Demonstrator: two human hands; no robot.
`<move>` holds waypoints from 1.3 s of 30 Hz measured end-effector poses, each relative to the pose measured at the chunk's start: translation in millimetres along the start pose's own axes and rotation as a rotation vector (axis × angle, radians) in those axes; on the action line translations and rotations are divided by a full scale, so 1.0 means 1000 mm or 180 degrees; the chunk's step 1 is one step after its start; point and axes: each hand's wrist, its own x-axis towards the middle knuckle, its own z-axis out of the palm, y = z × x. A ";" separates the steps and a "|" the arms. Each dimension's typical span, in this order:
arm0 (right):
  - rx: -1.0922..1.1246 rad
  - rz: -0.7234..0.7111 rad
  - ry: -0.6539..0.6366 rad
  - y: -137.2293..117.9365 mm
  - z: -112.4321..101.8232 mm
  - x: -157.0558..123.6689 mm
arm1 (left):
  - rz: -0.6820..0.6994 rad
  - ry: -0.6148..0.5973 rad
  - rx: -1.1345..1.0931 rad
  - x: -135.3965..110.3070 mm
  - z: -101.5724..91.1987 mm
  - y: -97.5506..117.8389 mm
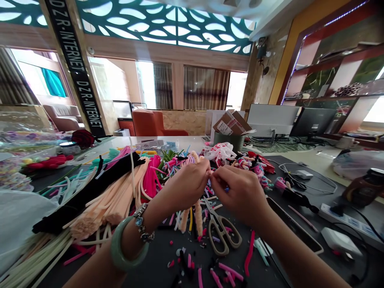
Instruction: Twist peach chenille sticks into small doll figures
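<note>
Facing an orange armchair [148,120] and, across a dark tabletop [156,267] strewn with clippings [231,271], a green bin [232,143] with a cardboard box [235,122] jutting out. Holding a peach twist [198,218] in the curled left hand [195,176], just left of scissors [214,214]. Meeting it at the fingertips with the right hand [238,190]; cannot tell whether pinching anything there.

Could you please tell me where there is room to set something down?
Dark tabletop looks bare between the green bangle and pink scraps; so does a pale strip farther back, between the clear packet and green bin. It's crowded around the scissors and peach bundle.
</note>
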 end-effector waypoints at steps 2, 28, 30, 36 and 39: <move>-0.0268 -0.0179 0.0273 -0.005 0.004 -0.002 | -0.0167 0.0259 -0.0144 0.001 0.005 0.000; 0.3258 0.1134 -0.0722 0.048 0.030 0.006 | 0.0426 -0.0638 -0.0588 -0.002 -0.020 -0.008; 0.2906 0.0953 -0.0795 0.048 0.021 0.009 | 0.0443 -0.0851 -0.0580 -0.001 -0.020 -0.009; 0.1563 0.0560 -0.1050 0.037 -0.001 0.013 | 0.0452 -0.0846 0.0069 0.002 -0.013 -0.010; 0.1292 0.0660 -0.1068 0.030 -0.003 0.012 | 0.0430 -0.0722 0.0313 0.002 -0.009 -0.010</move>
